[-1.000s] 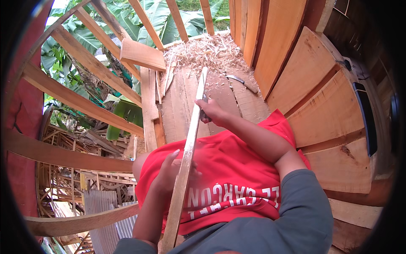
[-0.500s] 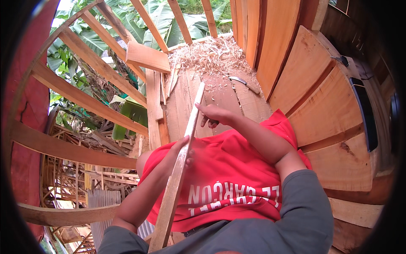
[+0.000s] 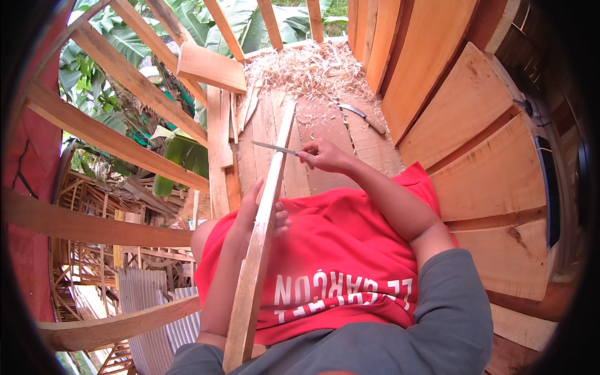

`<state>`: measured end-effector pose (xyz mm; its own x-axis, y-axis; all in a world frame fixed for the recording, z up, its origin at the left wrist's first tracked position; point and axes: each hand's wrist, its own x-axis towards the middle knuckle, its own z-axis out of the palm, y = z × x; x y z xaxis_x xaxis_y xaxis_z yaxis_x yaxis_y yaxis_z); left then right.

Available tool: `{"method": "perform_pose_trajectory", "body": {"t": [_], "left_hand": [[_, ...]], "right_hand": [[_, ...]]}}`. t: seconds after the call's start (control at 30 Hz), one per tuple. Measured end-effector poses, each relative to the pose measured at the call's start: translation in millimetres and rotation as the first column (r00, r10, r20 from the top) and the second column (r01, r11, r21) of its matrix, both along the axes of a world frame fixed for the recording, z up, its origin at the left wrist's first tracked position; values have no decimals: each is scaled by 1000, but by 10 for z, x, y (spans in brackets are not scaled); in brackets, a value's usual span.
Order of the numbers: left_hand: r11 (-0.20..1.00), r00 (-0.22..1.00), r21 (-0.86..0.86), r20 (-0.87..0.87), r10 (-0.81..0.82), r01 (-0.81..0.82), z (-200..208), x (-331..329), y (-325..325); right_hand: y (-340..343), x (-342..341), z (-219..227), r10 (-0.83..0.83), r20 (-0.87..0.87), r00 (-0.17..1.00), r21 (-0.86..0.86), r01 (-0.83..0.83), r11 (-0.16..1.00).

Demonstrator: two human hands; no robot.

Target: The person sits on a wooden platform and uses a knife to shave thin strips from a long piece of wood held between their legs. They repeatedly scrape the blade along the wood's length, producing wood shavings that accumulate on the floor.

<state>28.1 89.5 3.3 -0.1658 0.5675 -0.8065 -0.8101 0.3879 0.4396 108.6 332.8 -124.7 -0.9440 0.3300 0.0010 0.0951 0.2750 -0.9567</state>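
Note:
A long squared wooden stick (image 3: pixel 259 231) runs from my body out over my lap, its far half pale and freshly cut, its near half browner. My left hand (image 3: pixel 280 217) wraps it from below near the middle, thumb on the left side and fingertips showing on the right. In my right hand (image 3: pixel 326 155) is a slim knife (image 3: pixel 275 147), its blade pointing left and crossing the stick beyond my left hand. The fingers of that hand hide most of the handle. A red cloth (image 3: pixel 350 244) with white lettering covers my lap.
A second knife (image 3: pixel 375 124) with a wooden handle lies on the floorboards ahead, near a heap of shavings (image 3: pixel 312 69). A wood block (image 3: pixel 211 67) rests by the slatted railing (image 3: pixel 125 147) on the left. Wooden panels (image 3: pixel 494 169) and a dark flat device (image 3: pixel 548 194) stand right.
My right hand has turned and shifted slightly right and nearer the far end, and the knife blade now shows across the stick. My left hand's thumb has lifted from the stick's top.

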Motion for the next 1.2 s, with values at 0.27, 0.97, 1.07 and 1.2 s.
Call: {"method": "perform_pose_trajectory", "body": {"t": [0.27, 0.97, 1.07, 1.2], "left_hand": [[957, 844, 291, 508, -169, 16, -580, -329, 8], [901, 668, 372, 731, -138, -221, -748, -402, -103], [924, 710, 337, 695, -114, -182, -697, -356, -81], [939, 731, 301, 677, -88, -166, -709, -394, -55]], "right_hand": [[-339, -134, 377, -272, 265, 925, 527, 97, 844], [-436, -323, 427, -326, 287, 901, 642, 72, 763], [-219, -420, 293, -373, 357, 856, 609, 89, 788], [-99, -429, 261, -382, 385, 840, 598, 89, 797]]}}
